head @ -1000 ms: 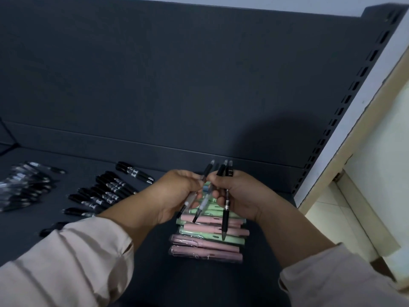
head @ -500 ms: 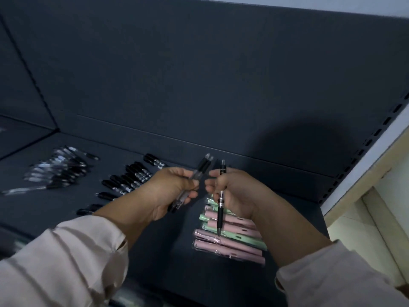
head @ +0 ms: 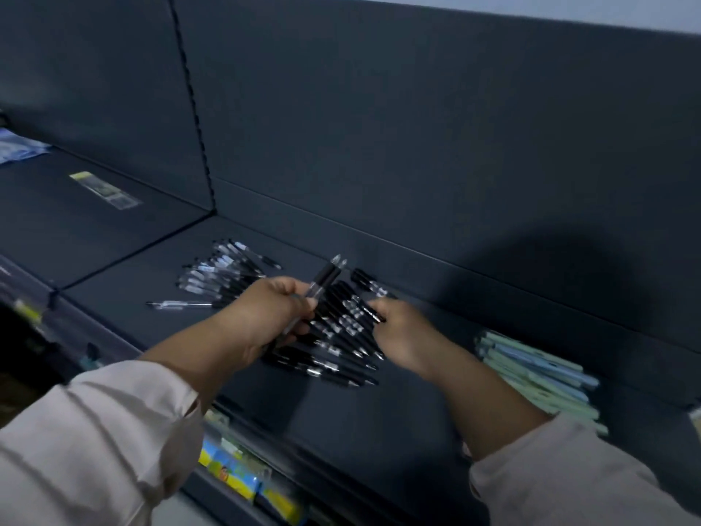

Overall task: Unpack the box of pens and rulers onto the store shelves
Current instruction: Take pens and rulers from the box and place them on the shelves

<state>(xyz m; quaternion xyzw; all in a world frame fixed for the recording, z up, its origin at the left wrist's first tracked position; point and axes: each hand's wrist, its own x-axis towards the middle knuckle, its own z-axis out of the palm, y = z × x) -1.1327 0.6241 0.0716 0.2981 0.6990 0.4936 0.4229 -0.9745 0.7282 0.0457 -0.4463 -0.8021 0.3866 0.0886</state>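
Black plastic is filling both hands at the store fixture. A person's left hand (head: 271, 317) is gripping a bundle of black plastic pens (head: 326, 277), their ends slanting up toward the back wall. The right hand (head: 404, 337) is curling its fingertips (head: 379, 307) round what looks like a single black pen (head: 373, 316), though motion blur is making that pinch hard to confirm.

Both hands are hovering over a row of black click pens (head: 341, 349), which is lying on the dark grey metal shelf (head: 341, 430) roughly midway between its back and front edges. The row is sitting directly beneath and between the hands. Its pens are lying side by side, each long axis running diagonally from back-left to front-right. The right hand is sitting nearer the row's back end, so it is probably the one that will be laying the next pen down parallel to its neighbours, with the left hand feeding it.

Toward the shelf's back-left corner, a looser heap of clear-barrelled pens (head: 220, 277) is lying apart from the black ones. Near the right end, a stack of pastel green and blue pens (head: 538, 377) is resting well clear of the hands. Yellow price tags (head: 235, 476) are showing along the front edge below. No box is appearing in view.
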